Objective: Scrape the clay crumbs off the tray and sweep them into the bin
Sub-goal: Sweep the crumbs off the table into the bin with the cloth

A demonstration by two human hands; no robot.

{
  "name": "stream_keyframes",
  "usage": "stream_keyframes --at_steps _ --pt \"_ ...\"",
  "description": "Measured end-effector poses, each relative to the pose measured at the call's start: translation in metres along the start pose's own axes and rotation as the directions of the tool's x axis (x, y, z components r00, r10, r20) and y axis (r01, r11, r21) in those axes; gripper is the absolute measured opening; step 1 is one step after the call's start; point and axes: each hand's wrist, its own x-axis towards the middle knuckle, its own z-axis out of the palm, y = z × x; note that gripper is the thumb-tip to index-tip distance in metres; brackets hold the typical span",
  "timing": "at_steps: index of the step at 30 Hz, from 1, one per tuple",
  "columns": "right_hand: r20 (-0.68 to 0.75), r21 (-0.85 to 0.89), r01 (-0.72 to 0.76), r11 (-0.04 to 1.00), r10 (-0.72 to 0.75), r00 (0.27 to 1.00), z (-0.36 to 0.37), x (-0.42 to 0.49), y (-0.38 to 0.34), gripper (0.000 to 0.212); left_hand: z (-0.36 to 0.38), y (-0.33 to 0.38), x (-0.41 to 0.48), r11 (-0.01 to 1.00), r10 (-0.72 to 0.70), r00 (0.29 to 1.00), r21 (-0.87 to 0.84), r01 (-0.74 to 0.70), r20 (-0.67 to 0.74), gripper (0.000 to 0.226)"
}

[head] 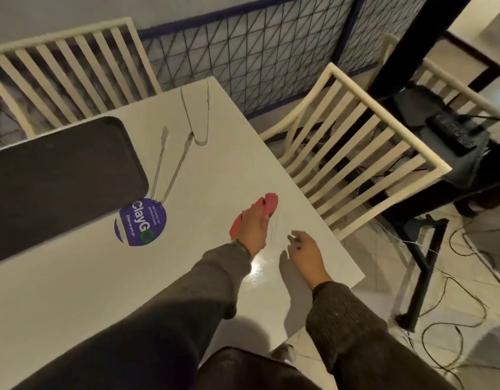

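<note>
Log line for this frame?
left hand rests on pink item on table | right hand beside it, grip unclear | tray untouched | bin not in view

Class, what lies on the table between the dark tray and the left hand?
Head view: a round purple sticker by the tray, then bare table to the left hand.

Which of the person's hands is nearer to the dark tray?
Left. The left hand rests on a pink thing to the right of the dark tray; the right hand is farther right, by the edge of the table.
</note>
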Motion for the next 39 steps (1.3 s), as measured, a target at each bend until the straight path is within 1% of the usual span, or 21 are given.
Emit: stream_keyframes --at_steps 2,3,5,6,8,10,12,14,17,21,23,26,30,33,36,39 --pt "-0.017 -0.036 0.016 0.999 -0.016 1.000 -0.007 -0.008 0.006 0.040 0.018 0.006 0.002 0.974 0.075 0.994 0.209 -0.091 0.082 0.032" --pt "-0.025 -0.057 0.036 0.998 -0.037 0.999 -0.010 -0.010 0.008 0.038 0.028 0.006 0.001 0.958 0.084 0.987 0.261 -0.118 0.141 0.037" --pt "-0.023 -0.099 0.080 0.992 -0.083 0.996 -0.018 -0.014 0.010 0.035 0.046 0.005 -0.001 0.969 0.021 0.973 0.237 -0.078 0.231 0.047" --pt "-0.010 -0.117 0.100 0.988 -0.102 0.995 -0.022 -0.016 0.011 0.035 0.049 0.005 -0.005 0.978 0.000 0.970 0.202 -0.051 0.242 0.049" --pt "0.008 -0.139 0.145 0.980 -0.146 0.989 -0.030 -0.018 0.010 0.033 0.048 0.006 -0.019 0.989 0.012 0.978 0.141 -0.043 0.210 0.045" --pt "0.030 -0.163 0.202 0.966 -0.199 0.979 -0.037 -0.021 0.006 0.032 0.037 0.007 -0.041 0.997 0.033 0.991 0.060 -0.041 0.132 0.035" --pt "0.083 -0.177 0.281 0.943 -0.270 0.959 -0.043 -0.025 -0.002 0.031 0.023 0.000 -0.063 0.998 -0.043 0.998 -0.050 0.045 0.054 0.033" --pt "0.160 -0.188 0.358 0.915 -0.331 0.930 -0.045 -0.029 -0.012 0.031 0.007 -0.014 -0.082 0.988 -0.125 0.992 -0.090 0.125 0.002 0.037" --pt "0.288 -0.242 0.453 0.858 -0.382 0.878 -0.036 -0.036 -0.031 0.030 -0.024 -0.032 -0.118 0.971 -0.174 0.979 -0.183 0.153 -0.106 0.036" --pt "0.455 -0.245 0.539 0.806 -0.395 0.798 -0.010 -0.052 -0.063 0.031 -0.072 -0.048 -0.168 0.946 -0.266 0.929 -0.254 0.201 -0.257 0.032" --pt "0.488 -0.254 0.593 0.764 -0.429 0.761 0.006 -0.059 -0.081 0.030 -0.095 -0.053 -0.187 0.934 -0.298 0.896 -0.295 0.203 -0.328 0.033" --pt "0.517 -0.273 0.679 0.681 -0.491 0.701 0.036 -0.069 -0.110 0.030 -0.127 -0.063 -0.210 0.933 -0.321 0.843 -0.295 0.205 -0.431 0.034" --pt "0.566 -0.291 0.738 0.609 -0.512 0.646 0.087 -0.078 -0.148 0.029 -0.164 -0.090 -0.228 0.910 -0.360 0.799 -0.371 0.187 -0.482 0.033" --pt "0.571 -0.292 0.737 0.609 -0.507 0.645 0.128 -0.080 -0.171 0.028 -0.195 -0.117 -0.235 0.889 -0.395 0.801 -0.408 0.209 -0.450 0.034" --pt "0.544 -0.303 0.681 0.667 -0.465 0.698 0.169 -0.074 -0.183 0.028 -0.230 -0.153 -0.232 0.893 -0.393 0.818 -0.388 0.229 -0.421 0.034" --pt "0.540 -0.362 0.634 0.683 -0.401 0.740 0.209 -0.064 -0.186 0.029 -0.261 -0.189 -0.225 0.892 -0.405 0.825 -0.367 0.263 -0.394 0.033"
